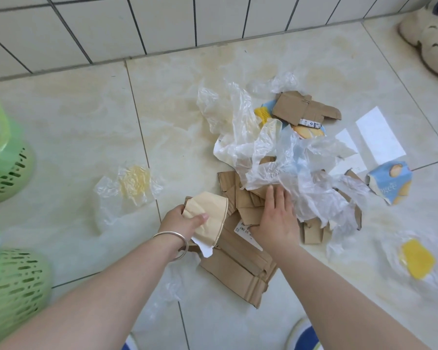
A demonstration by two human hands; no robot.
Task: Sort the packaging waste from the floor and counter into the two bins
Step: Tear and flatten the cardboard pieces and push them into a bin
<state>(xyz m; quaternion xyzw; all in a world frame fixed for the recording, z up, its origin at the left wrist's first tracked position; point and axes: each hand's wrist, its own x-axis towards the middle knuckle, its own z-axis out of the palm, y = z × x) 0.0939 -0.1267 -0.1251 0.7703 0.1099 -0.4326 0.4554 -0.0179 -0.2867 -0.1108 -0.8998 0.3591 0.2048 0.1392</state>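
Note:
My left hand point(185, 219) grips a flattened tan paper cup point(208, 215) above the floor. My right hand point(276, 215) lies flat with straight fingers on torn brown cardboard point(238, 263) in the middle of the pile. Crumpled clear plastic bags point(240, 127) cover the pile's far side. More cardboard point(301, 109) lies behind them. A blue biscuit packet point(390, 183) sits at the right. Two green slotted bins stand at the left edge, one farther point(8, 173) with a liner and one nearer point(15, 286).
A clear wrapper with a yellow patch point(134, 185) lies left of the pile, and another point(417, 258) at the right. A white-tiled wall point(137, 29) runs along the back. A beige slipper point(430, 39) sits at top right. My shoes point(306, 334) show at the bottom.

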